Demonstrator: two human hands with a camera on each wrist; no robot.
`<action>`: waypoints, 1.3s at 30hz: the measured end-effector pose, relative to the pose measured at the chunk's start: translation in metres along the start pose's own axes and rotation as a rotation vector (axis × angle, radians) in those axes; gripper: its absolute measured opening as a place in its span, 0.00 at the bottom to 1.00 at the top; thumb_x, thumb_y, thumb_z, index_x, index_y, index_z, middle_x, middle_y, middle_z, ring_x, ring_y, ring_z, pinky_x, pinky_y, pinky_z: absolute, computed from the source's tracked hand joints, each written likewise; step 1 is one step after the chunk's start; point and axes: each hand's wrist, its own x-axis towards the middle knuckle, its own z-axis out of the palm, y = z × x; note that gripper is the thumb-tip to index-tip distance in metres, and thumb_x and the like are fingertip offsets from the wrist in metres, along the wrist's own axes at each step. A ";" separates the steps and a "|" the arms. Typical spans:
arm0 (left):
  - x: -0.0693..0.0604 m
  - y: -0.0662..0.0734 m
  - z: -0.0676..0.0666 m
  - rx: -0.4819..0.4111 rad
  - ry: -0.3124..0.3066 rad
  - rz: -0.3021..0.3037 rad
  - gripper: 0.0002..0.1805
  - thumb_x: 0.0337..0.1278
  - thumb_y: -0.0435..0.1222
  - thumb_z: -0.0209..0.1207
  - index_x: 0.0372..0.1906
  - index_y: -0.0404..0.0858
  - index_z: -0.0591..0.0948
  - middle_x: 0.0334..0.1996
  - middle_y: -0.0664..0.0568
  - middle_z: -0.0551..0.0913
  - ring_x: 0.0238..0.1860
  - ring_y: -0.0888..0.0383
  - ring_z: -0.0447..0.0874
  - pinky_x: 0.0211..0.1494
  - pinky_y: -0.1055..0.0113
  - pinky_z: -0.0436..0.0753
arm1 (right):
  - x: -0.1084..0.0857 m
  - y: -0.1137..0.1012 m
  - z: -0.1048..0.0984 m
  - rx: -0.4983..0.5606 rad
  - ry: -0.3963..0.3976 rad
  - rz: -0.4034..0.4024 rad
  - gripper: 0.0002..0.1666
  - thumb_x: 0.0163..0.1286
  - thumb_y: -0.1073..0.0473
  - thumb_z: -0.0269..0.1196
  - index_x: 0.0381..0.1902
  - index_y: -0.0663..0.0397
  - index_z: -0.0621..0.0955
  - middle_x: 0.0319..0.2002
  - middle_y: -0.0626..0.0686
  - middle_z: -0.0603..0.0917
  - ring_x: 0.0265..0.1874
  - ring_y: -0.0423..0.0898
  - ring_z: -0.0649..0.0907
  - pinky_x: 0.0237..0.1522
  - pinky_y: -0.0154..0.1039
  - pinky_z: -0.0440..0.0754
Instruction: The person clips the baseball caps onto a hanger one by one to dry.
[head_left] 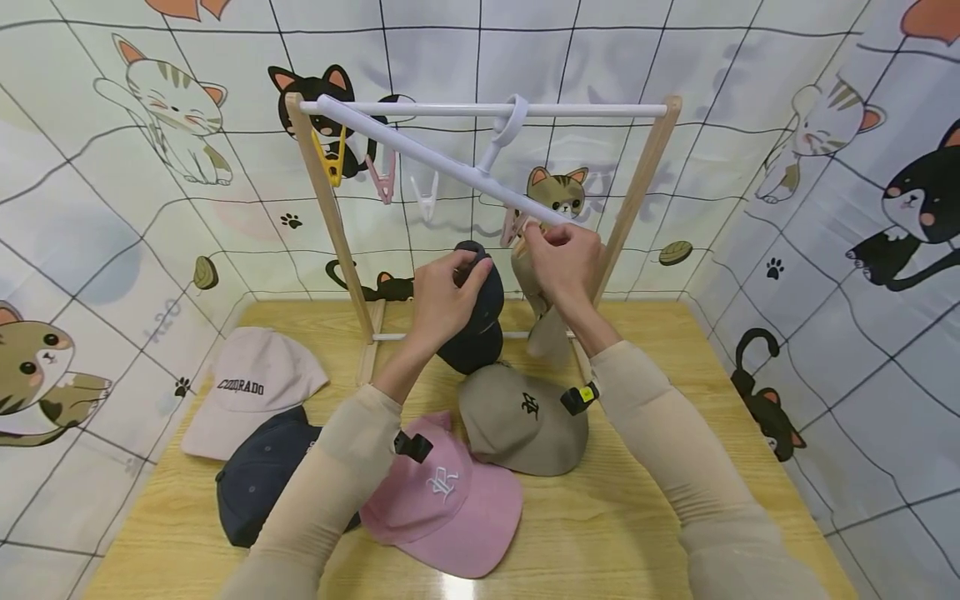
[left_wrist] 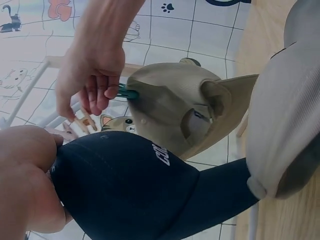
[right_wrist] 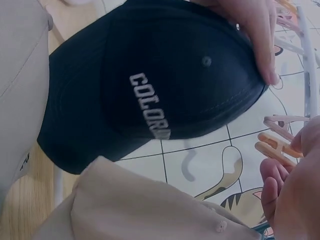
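My left hand (head_left: pixel 447 296) grips a dark navy cap (head_left: pixel 477 333) by its crown. White COLORADO lettering shows on this cap (right_wrist: pixel 185 70) in the right wrist view. My right hand (head_left: pixel 566 258) is at the lowered right end of a white hanger (head_left: pixel 420 154), pinching an orange clothespin (right_wrist: pixel 275 149). In the left wrist view, a khaki cap (left_wrist: pixel 170 75) hangs from a green clothespin (left_wrist: pixel 127 93) beside the navy one. A pale pink clothespin (right_wrist: pixel 280 122) is close to the right fingers.
The tilted hanger hooks over a wood-and-white rack (head_left: pixel 645 183). Its left part carries yellow (head_left: pixel 331 162), pink (head_left: pixel 384 177) and white (head_left: pixel 425 198) clothespins. On the table lie a pale COLORADO cap (head_left: pixel 258 379), a navy cap (head_left: pixel 266 471), a pink cap (head_left: pixel 457 500) and a taupe cap (head_left: pixel 517 425).
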 end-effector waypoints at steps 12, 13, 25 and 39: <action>0.004 0.003 0.022 0.028 -0.052 0.019 0.16 0.79 0.44 0.70 0.49 0.34 0.94 0.43 0.40 0.97 0.42 0.42 0.96 0.48 0.48 0.89 | 0.002 0.000 -0.008 -0.043 -0.006 -0.052 0.19 0.69 0.45 0.72 0.25 0.50 0.90 0.20 0.43 0.84 0.26 0.45 0.82 0.29 0.38 0.74; 0.004 0.004 0.023 0.032 -0.058 0.022 0.16 0.80 0.44 0.70 0.50 0.33 0.94 0.43 0.40 0.97 0.43 0.42 0.96 0.48 0.48 0.89 | 0.002 0.000 -0.009 -0.051 -0.008 -0.056 0.19 0.69 0.44 0.72 0.25 0.50 0.90 0.20 0.43 0.84 0.27 0.45 0.82 0.30 0.38 0.74; 0.004 0.009 0.041 0.073 -0.124 0.065 0.16 0.80 0.41 0.69 0.56 0.32 0.93 0.50 0.38 0.97 0.51 0.41 0.96 0.57 0.45 0.92 | 0.003 -0.004 -0.018 -0.138 -0.017 -0.125 0.23 0.72 0.45 0.71 0.23 0.53 0.91 0.24 0.54 0.89 0.31 0.52 0.83 0.33 0.40 0.70; 0.005 0.013 0.052 0.157 -0.124 0.132 0.15 0.80 0.41 0.70 0.56 0.35 0.95 0.46 0.41 0.98 0.35 0.45 0.95 0.39 0.53 0.89 | 0.002 -0.008 -0.024 -0.251 -0.058 -0.215 0.22 0.74 0.49 0.66 0.25 0.57 0.90 0.24 0.57 0.88 0.31 0.59 0.86 0.35 0.40 0.69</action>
